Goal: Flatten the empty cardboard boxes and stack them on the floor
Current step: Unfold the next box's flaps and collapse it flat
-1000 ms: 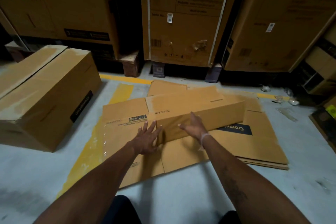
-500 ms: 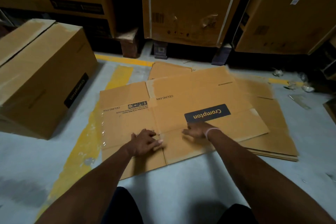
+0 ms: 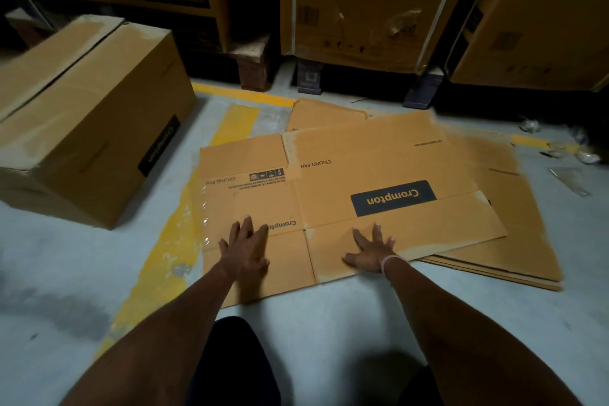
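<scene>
Both hands, left (image 3: 245, 249) and right (image 3: 374, 250), spread flat, gripping nothing, pressing flattened box (image 3: 346, 201). Likely light, stiff, springy at creases; lift by long edges. Upright box (image 3: 89, 128) next.

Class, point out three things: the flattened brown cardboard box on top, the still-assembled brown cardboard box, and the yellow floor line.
Flattened brown cardboard box (image 3: 372, 155), head view: bare upper panel.
Assembled brown cardboard box (image 3: 99, 128), head view: side face.
Yellow floor line (image 3: 178, 221), head view: painted stripe.
</scene>
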`<control>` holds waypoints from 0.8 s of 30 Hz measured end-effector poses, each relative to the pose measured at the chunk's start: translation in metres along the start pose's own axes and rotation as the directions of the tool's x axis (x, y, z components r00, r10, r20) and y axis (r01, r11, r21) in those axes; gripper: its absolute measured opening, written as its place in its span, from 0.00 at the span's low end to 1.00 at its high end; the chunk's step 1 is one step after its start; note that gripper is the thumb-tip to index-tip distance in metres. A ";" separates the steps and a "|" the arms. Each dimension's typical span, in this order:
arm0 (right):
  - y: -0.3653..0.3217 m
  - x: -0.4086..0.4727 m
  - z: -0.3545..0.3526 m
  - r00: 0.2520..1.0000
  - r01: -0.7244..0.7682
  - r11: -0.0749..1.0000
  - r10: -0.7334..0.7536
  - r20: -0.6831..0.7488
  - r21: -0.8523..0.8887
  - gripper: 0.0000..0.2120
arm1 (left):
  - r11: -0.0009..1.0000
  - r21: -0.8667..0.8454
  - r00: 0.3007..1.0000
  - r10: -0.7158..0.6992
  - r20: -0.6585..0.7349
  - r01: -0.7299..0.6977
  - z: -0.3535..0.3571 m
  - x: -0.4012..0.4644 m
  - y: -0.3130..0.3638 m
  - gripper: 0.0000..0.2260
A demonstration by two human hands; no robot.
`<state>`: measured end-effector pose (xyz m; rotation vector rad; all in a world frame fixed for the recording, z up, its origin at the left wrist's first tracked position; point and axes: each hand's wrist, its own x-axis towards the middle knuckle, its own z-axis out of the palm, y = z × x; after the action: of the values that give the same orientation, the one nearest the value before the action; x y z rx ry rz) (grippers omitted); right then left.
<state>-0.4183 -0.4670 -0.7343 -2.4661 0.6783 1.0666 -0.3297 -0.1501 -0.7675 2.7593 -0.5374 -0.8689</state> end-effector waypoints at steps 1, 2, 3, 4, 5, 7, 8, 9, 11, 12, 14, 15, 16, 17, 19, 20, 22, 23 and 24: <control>-0.002 0.000 0.008 0.997 -0.036 0.993 0.044 -0.070 0.112 0.44 | 1.000 -0.013 1.000 0.010 0.012 -0.010 0.001 -0.002 0.001 0.42; -0.007 -0.004 0.015 0.979 -0.084 0.960 0.130 -0.158 0.265 0.44 | 1.000 -0.020 1.000 0.017 0.024 -0.016 0.002 -0.003 0.003 0.43; -0.012 -0.008 0.022 0.934 -0.133 0.887 0.262 -0.245 0.441 0.45 | 1.000 -0.016 0.999 0.027 0.034 -0.026 0.003 -0.005 0.007 0.44; -0.018 -0.013 0.027 0.861 -0.162 0.761 0.420 -0.287 0.628 0.44 | 0.999 0.001 0.998 0.044 0.045 -0.044 0.005 -0.007 0.010 0.46; -0.024 -0.021 0.028 0.779 -0.187 0.568 0.583 -0.231 0.801 0.43 | 0.997 0.029 0.996 0.067 0.065 -0.069 0.007 -0.009 0.015 0.48; -0.031 -0.028 0.027 0.730 -0.124 0.122 0.683 0.007 0.985 0.38 | 0.982 0.105 0.983 0.142 0.113 -0.154 0.013 -0.012 0.025 0.55; -0.031 -0.031 0.026 0.773 -0.070 -0.012 0.632 0.062 0.997 0.34 | 0.967 0.150 0.972 0.184 0.143 -0.205 0.018 -0.013 0.032 0.59; -0.029 -0.034 0.024 0.828 -0.023 -0.089 0.556 0.069 0.996 0.30 | 0.951 0.190 0.962 0.214 0.172 -0.246 0.022 -0.016 0.041 0.62; -0.019 -0.037 0.015 0.876 0.030 -0.182 0.478 0.062 0.983 0.27 | 0.942 0.233 0.964 0.209 0.163 -0.243 0.032 -0.021 0.059 0.61; -0.012 -0.038 0.009 0.877 0.032 -0.261 0.470 0.098 0.965 0.26 | 0.948 0.237 0.975 0.189 0.113 -0.212 0.033 -0.025 0.068 0.56; -0.001 -0.038 -0.005 0.889 0.038 -0.278 0.448 0.095 0.960 0.21 | 0.959 0.230 0.985 0.171 -0.015 -0.163 0.030 -0.032 0.080 0.46; 0.004 -0.039 -0.012 0.896 0.048 -0.245 0.439 0.067 0.968 0.18 | 0.960 0.230 0.982 0.178 -0.055 -0.161 0.028 -0.032 0.083 0.45; 0.009 -0.040 -0.017 0.898 0.059 -0.222 0.438 0.045 0.973 0.14 | 0.955 0.241 0.978 0.195 -0.077 -0.171 0.025 -0.030 0.086 0.44; 0.014 -0.041 -0.022 0.895 0.073 -0.219 0.445 0.033 0.973 0.11 | 0.947 0.266 0.972 0.214 -0.097 -0.182 0.021 -0.026 0.089 0.43; 0.022 -0.044 -0.028 0.883 0.110 -0.275 0.468 0.033 0.955 0.11 | 0.919 0.341 0.954 0.262 -0.148 -0.199 0.011 -0.014 0.098 0.42; 0.027 -0.045 -0.029 0.881 0.135 -0.313 0.472 0.031 0.940 0.13 | 0.903 0.376 0.943 0.288 -0.166 -0.209 0.004 -0.006 0.105 0.41; 0.042 -0.043 -0.030 0.888 0.146 -0.367 0.459 0.042 0.919 0.16 | 0.880 0.423 0.933 0.314 -0.178 -0.215 -0.014 0.010 0.123 0.39; 0.053 -0.041 -0.030 0.896 0.136 -0.389 0.441 0.054 0.911 0.17 | 0.869 0.447 0.935 0.313 -0.166 -0.211 -0.022 0.019 0.133 0.38; 0.063 -0.040 -0.032 0.907 0.120 -0.416 0.414 0.071 0.901 0.19 | 0.857 0.473 0.942 0.303 -0.145 -0.203 -0.030 0.027 0.143 0.38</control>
<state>-0.4592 -0.5232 -0.6924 -0.7163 1.3059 -0.2620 -0.3321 -0.2891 -0.7155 3.0259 -1.1617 -0.4104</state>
